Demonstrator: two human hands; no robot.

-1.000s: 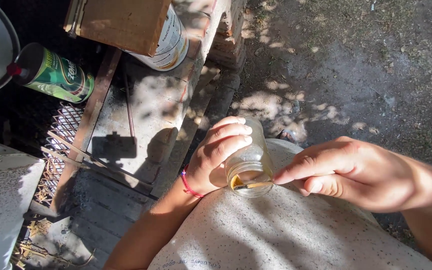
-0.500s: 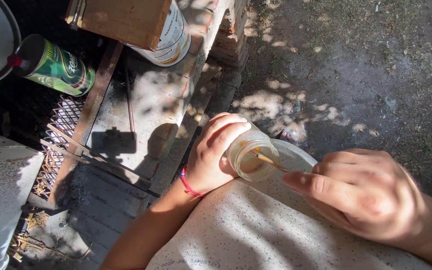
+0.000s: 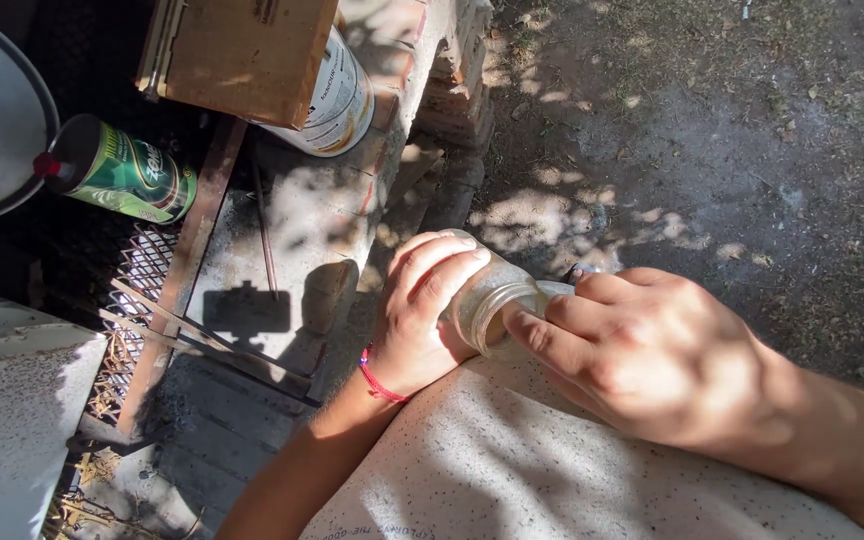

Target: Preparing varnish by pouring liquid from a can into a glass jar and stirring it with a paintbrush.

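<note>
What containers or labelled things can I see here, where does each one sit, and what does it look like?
Green spray can: lying on its side at upper left, dark cap, green label.
White tin: top centre on the brick ledge, cylindrical, pale printed label, partly under a brown board.
Glass jar: centre, clear, unlabelled, held by the left hand, with the right hand at its mouth.
</note>
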